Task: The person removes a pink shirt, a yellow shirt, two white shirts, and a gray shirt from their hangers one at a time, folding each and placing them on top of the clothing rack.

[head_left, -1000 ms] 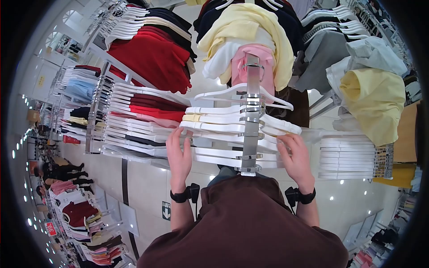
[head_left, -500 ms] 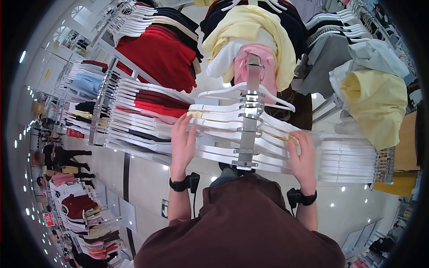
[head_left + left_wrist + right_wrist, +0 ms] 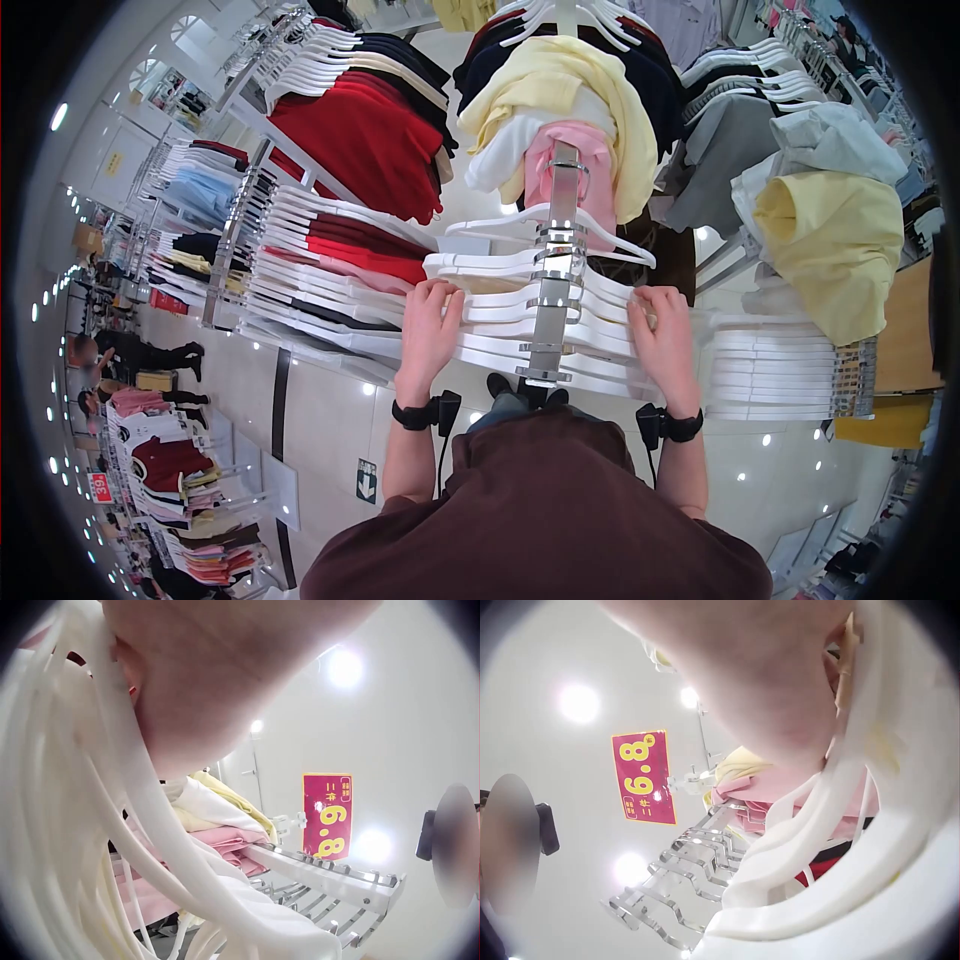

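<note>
Hands: your left hand is to the left of the chrome rail and your right hand to the right. Each has its fingers curled over the ends of the white hangers, gripping them. Both wrist views put the palm against the plastic; most fingertips are hidden there.

Item location: the hangers lie crosswise on the rail, shoulders extending on both sides. Whether garments hang from them cannot be established.

Step in hand, as judged: you appear to be squaring or shifting the row along the rail. Apply equal effort left and right of the rail; a one-sided pull would probably skew the row and bind the hooks. Keep the grip light, since thin plastic arms are likely to flex if squeezed. Check that no hook rides off the rail's near end. Note the foremost hanger, set slightly apart towards the rail's far end, and the pink garment draped there; pushing hard that way could disturb it.

Pose: your forearms reach forward, roughly parallel, one on each side of the rail, hands at about matching reach. The stance is balanced and suits an even, two-sided movement. Recommendation: hold both wrists level relative to the rail and move them together.
</note>
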`<action>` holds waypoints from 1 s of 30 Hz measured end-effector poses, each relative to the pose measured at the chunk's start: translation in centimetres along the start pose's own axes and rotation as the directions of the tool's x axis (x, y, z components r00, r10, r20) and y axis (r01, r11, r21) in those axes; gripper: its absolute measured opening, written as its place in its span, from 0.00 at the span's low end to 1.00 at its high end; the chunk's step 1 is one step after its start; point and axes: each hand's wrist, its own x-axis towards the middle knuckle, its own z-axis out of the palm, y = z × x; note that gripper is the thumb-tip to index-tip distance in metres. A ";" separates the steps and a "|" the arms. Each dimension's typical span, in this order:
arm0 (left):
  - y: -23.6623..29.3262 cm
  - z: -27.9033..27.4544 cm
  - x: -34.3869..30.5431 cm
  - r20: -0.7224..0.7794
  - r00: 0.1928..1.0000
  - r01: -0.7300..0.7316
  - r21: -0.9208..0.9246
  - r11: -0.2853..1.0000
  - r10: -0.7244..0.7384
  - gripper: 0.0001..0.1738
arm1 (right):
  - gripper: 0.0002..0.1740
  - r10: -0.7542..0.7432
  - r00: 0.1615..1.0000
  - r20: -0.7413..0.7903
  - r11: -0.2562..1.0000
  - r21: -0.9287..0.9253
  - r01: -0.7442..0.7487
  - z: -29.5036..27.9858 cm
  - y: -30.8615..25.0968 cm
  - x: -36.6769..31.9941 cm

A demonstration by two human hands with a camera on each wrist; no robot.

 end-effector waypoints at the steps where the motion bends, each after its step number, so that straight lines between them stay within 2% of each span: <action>1: -0.2 0.3 0.0 0.014 1.000 0.018 -0.053 0.998 -0.018 0.17 | 0.14 -0.019 1.000 0.018 1.000 0.011 0.019 -0.1 0.0 0.3; 6: -0.3 1.2 0.0 0.038 0.994 0.110 -0.162 0.981 -0.105 0.16 | 0.15 -0.043 0.990 0.134 0.998 0.045 0.037 -0.6 -1.5 2.1; 8: 0.0 1.1 0.0 0.092 0.978 0.203 -0.190 0.961 -0.188 0.15 | 0.15 -0.041 0.967 0.251 0.992 0.124 0.010 -0.7 -2.1 2.8; 9: 0.2 0.9 0.0 0.081 0.978 0.206 -0.192 0.960 -0.194 0.15 | 0.15 -0.053 0.966 0.254 0.992 0.126 0.021 -0.4 -2.2 3.3; 11: 0.6 0.7 -0.1 0.066 0.974 0.227 -0.216 0.950 -0.218 0.15 | 0.17 -0.069 0.937 0.342 0.958 0.284 -0.033 0.4 -2.2 4.2; 12: 0.5 0.6 -0.2 0.053 0.972 0.234 -0.216 0.948 -0.228 0.15 | 0.19 -0.050 0.908 0.415 0.966 0.251 -0.061 0.2 -2.7 4.8; 14: -0.1 0.5 -0.3 0.012 0.997 0.071 -0.214 0.974 -0.070 0.15 | 0.19 -0.057 0.891 0.451 0.954 0.289 -0.085 0.3 -2.9 5.4; 16: -0.6 0.2 -0.4 0.029 0.998 0.067 -0.200 0.977 -0.062 0.15 | 0.19 -0.056 0.882 0.468 0.922 0.363 -0.134 1.0 -2.1 5.5; 19: -0.9 -0.3 -0.2 0.057 0.998 0.041 -0.189 0.981 -0.030 0.16 | 0.20 0.009 0.869 0.494 0.928 0.319 -0.191 0.8 -1.9 5.6; 20: -0.9 -0.4 0.0 0.068 0.998 0.024 -0.189 0.982 -0.011 0.16 | 0.19 -0.042 0.916 0.399 0.966 0.251 -0.065 0.4 -2.0 5.6; 21: -0.8 -0.5 0.1 0.081 0.997 0.008 -0.206 0.979 0.009 0.16 | 0.19 -0.019 0.923 0.385 0.969 0.234 -0.077 -0.3 -2.3 5.7; 23: -1.0 -1.1 0.7 0.115 0.993 0.026 -0.204 0.979 -0.002 0.16 | 0.17 -0.036 0.964 0.263 0.991 0.134 0.000 -1.9 -3.1 5.8; 24: -1.2 -1.5 1.1 0.178 0.984 0.048 -0.176 0.983 -0.016 0.17 | 0.13 -0.026 0.984 0.175 0.985 0.172 -0.005 -2.5 -3.6 5.5; 28: -1.8 -2.4 2.3 0.244 0.970 0.033 -0.216 0.976 0.021 0.17 | 0.07 0.112 0.994 -0.006 0.982 0.150 -0.110 -6.4 -6.5 4.5; 30: -1.7 -3.1 3.0 0.300 0.954 0.044 -0.230 0.972 0.028 0.17 | 0.07 0.105 0.991 -0.085 0.993 0.064 -0.099 -8.4 -7.4 4.0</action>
